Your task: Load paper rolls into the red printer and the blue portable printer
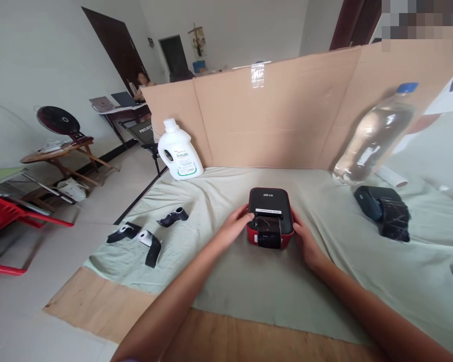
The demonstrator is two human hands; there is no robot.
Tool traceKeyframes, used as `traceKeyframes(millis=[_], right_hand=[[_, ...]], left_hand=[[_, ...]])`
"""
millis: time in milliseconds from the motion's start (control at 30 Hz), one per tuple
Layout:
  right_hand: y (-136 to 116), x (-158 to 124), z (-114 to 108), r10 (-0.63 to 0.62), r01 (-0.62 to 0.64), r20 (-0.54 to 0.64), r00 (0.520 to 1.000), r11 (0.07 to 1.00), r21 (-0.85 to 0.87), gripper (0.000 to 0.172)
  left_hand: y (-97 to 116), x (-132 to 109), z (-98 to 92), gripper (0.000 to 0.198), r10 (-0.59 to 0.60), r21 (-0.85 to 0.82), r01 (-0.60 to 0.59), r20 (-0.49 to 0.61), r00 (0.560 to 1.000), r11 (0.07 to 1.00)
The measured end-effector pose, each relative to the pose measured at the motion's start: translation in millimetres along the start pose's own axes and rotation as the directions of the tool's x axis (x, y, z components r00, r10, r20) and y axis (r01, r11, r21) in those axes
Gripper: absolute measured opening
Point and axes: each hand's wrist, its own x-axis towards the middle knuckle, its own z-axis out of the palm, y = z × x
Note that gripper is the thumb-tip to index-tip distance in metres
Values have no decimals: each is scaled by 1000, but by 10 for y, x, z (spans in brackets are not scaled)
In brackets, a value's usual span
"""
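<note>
Boxy black-topped, red-sided plastic printer clasped between two bare hands

On the broad, wrinkled pale-green cloth, the printer sits straight ahead of the person, at the far end of both forearms. Its longer axis appears to run away from the body, with the front face turned towards the person. Neither hand is nearer: one is on each side, both touching. The left hand holds the left side, fingers curled along it and thumb at the top edge; the right hand is cupped against the right side, most of its grip turned out of sight. The pair press the printer between them. It appears to rest on the cloth, though its underside is hidden.

Counted, from largest down: one tall brown cardboard screen behind; one large see-through plastic bottle with a blue cap, leaning at far right; one white plastic jug with a handle, at far left; the one printer; one dark rounded device with a glossy black strip, well apart on the right; one white tube behind that; three small white-cored rolls of black strip grouped on the left; and one short glossy black strip hanging down the front of the printer.
</note>
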Motion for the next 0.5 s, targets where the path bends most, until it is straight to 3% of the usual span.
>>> traceKeyframes(millis=[133,233,333,500], right_hand=[[-53,-213,-50,-57,101,165,985,958,-270,88],[-100,-172,137,-155,221,184,971,878,-424,102],[-120,88,525,-229,312,227,946,834,-456,98],[-203,781,1406,-353,419,251,901,857,-300,97]], left_hand=[[-281,-221,308,54,63,-128,-85,-170,983,988],[-303,-259,297,55,50,-233,-103,-225,973,967],[-167,-159,-27,51,64,-305,-160,-303,951,939],[151,175,-980,41,119,-320,-260,-400,909,911]])
